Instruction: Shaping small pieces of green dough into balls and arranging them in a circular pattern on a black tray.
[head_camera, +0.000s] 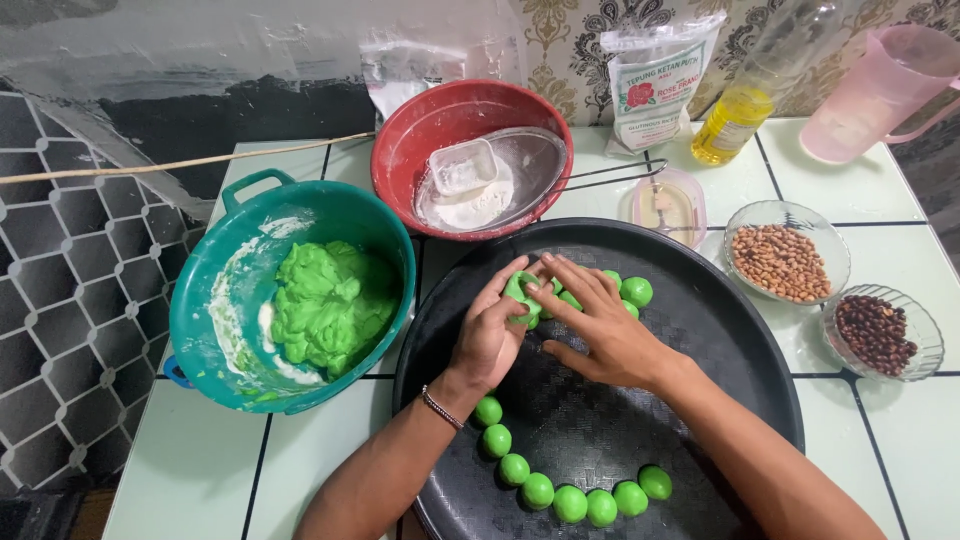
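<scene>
Hands: left hand (490, 330) cups a flattened green dough piece (522, 292) over the far part of the black round tray (720, 330); right hand (600, 325) presses it, fingers extended. Risk: soft dough may tear, or nudge neighbouring green dough balls (634, 291).

I have one view only, from the camera worn on the head, so no second view shares any of the scene. It looks steeply down and forward over the tiled tabletop (860, 440), close enough that both forearms enter from the bottom edge. The round black tray (700, 330) sits at centre, cut off by the lower edge. The view faces the patterned wall (570, 40) along the top edge; a honeycomb-patterned surface (60, 300) fills the left side beyond the tabletop's edge.
</scene>
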